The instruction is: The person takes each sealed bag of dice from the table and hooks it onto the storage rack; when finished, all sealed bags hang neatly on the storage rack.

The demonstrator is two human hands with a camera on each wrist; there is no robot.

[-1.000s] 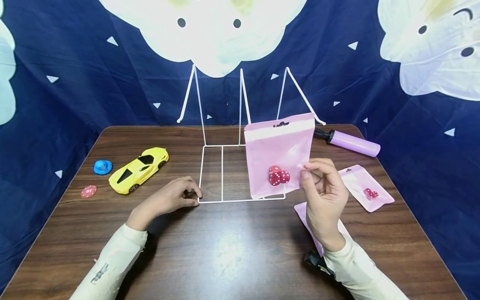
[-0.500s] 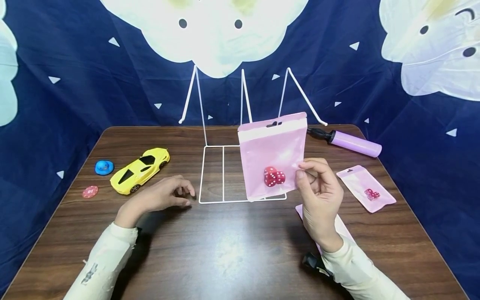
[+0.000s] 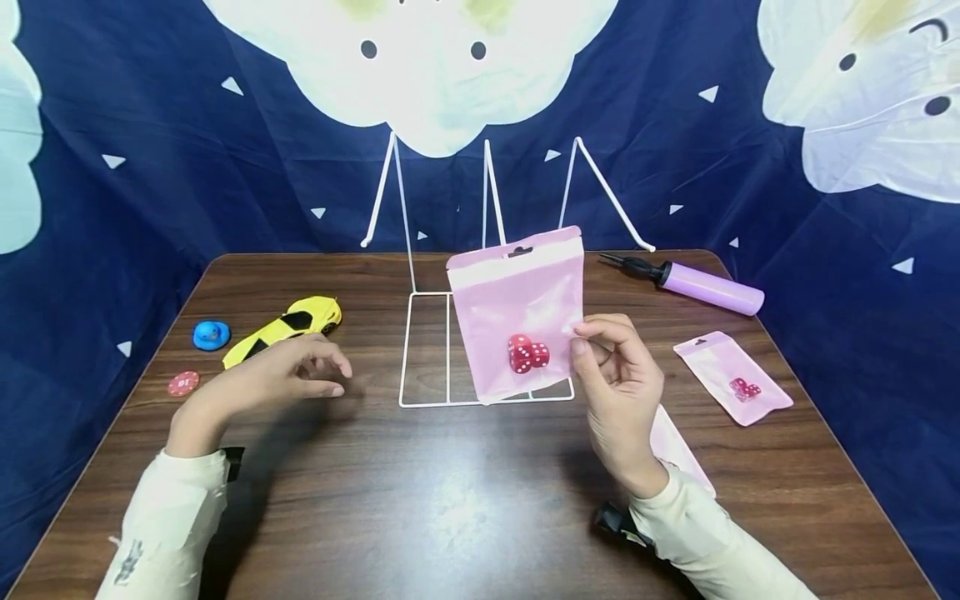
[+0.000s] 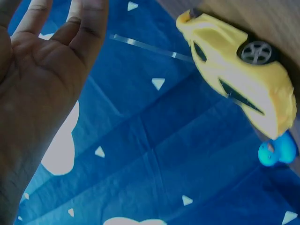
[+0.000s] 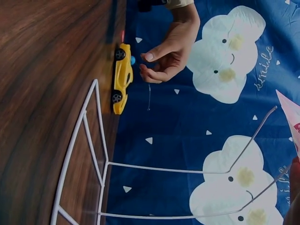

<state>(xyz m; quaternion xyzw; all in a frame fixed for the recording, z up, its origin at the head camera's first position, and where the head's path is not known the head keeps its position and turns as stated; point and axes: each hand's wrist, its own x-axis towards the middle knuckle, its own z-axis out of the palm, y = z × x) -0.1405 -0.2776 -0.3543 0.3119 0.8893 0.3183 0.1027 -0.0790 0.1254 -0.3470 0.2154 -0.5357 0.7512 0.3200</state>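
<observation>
Pink bag (image 3: 517, 308): off the counter (image 3: 450, 500), in front of the white rack (image 3: 448, 350); dice (image 3: 527, 355) show in its lower half.
Bag's direction: slotted end up, broad face toward the head camera; long axis nearly upright, top leaning slightly left.
Right hand (image 3: 621, 400): thumb and fingers pinch the bag's right edge.
Left hand (image 3: 262, 375): raised near the yellow car (image 3: 315, 315), fingers loosely bent, thumb apart, holding nothing.
Done: the bag is picked up and held upright; this looks like an early stage.
Left: it is neither hung nor set down. No bag is seen hanging from the rack, though the bag hides part of it. A second bag (image 3: 708, 358) lies flat by the counter's right edge; part of what looks like a third bag (image 3: 681, 454) shows behind the right wrist.
Left edge: blue toy (image 3: 212, 336), red chip (image 3: 183, 383).
Back right corner: purple pump (image 3: 708, 287).
</observation>
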